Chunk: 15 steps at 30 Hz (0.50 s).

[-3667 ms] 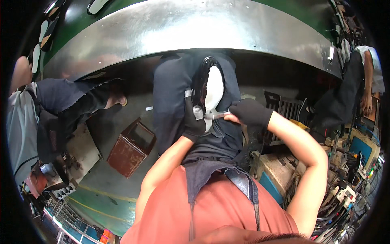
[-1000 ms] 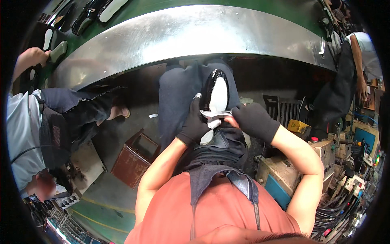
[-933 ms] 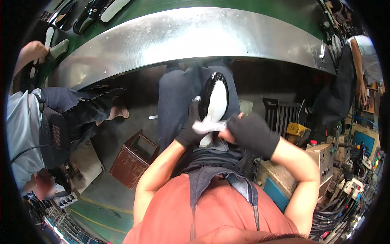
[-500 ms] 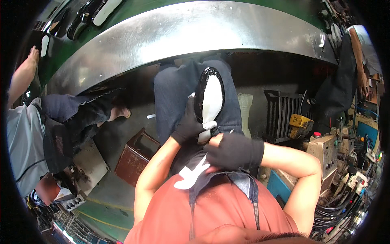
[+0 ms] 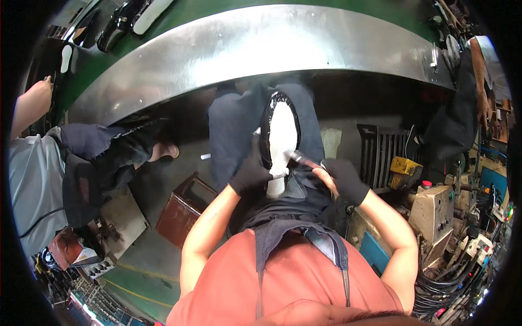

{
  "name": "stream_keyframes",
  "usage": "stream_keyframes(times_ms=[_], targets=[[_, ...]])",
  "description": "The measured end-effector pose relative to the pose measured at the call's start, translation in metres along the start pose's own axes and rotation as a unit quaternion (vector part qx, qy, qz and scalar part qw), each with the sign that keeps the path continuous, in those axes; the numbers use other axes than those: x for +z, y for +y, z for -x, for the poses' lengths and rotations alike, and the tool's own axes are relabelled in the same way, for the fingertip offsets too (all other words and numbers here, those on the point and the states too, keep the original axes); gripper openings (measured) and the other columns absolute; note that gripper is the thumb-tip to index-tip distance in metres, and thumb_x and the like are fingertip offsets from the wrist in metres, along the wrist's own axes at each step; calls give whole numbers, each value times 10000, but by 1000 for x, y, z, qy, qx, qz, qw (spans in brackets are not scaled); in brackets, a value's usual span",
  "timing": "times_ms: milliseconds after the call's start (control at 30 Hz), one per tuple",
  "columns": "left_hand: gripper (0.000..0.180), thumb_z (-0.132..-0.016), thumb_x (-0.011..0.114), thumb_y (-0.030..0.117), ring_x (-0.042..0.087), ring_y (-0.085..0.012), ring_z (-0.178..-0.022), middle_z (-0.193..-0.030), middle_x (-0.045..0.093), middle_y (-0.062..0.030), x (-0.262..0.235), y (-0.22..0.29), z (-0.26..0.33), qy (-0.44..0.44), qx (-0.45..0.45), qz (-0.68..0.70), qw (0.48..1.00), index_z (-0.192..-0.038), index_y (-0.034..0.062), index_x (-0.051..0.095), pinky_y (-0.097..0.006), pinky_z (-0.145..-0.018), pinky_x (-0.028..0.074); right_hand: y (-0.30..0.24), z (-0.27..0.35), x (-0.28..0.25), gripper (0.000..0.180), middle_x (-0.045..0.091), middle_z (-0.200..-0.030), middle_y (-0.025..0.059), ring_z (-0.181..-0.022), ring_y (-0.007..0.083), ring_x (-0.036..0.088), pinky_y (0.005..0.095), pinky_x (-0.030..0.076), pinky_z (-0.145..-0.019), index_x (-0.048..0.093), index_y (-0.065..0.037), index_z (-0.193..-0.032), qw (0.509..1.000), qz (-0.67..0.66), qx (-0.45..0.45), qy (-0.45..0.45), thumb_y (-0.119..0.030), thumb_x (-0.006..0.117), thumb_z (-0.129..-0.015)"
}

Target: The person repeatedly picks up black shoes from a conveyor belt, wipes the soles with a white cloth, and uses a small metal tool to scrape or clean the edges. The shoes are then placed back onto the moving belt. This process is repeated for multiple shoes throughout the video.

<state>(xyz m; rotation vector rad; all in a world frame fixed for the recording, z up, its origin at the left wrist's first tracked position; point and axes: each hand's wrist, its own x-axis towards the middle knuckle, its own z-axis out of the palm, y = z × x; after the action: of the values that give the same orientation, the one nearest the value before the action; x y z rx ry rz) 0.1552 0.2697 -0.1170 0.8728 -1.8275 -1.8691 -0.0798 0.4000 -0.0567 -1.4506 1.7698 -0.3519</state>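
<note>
Black shoe, bottom up, on the lap
Left hand clutching it, right hand gripping some blurry tool by the white sole.

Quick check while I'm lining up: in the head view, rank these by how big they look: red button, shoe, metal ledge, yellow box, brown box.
1. Metal ledge
2. Shoe and brown box: too alike to rank; the shoe sits nearer
3. Yellow box
4. Red button
</note>
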Motion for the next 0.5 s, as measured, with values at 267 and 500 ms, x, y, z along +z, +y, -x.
stream_keyframes(times_ms=[267, 500], targets=[[1137, -622, 807, 166, 337, -243, -1380, -1504, 335, -115, -1, 39, -38, 118, -21, 185, 975, -1522, 22, 126, -365, -1118, 298, 5, 2, 80, 554, 552, -551, 50, -519, 151, 602, 296, 456, -514, 532, -36, -706, 889, -379, 176, 189, -480, 407, -1014], [482, -990, 517, 259, 571, -156, -1059, -1190, 564, -76, -114, 145, -197, 156, 149, 297, 930, -1402, 51, 378, -348, -899, 511, 18, -11, 59, 462, 552, -587, 40, -515, 139, 615, 295, 453, -500, 568, -22, -786, 908, -373, 163, 102, -396, 436, -1023]])
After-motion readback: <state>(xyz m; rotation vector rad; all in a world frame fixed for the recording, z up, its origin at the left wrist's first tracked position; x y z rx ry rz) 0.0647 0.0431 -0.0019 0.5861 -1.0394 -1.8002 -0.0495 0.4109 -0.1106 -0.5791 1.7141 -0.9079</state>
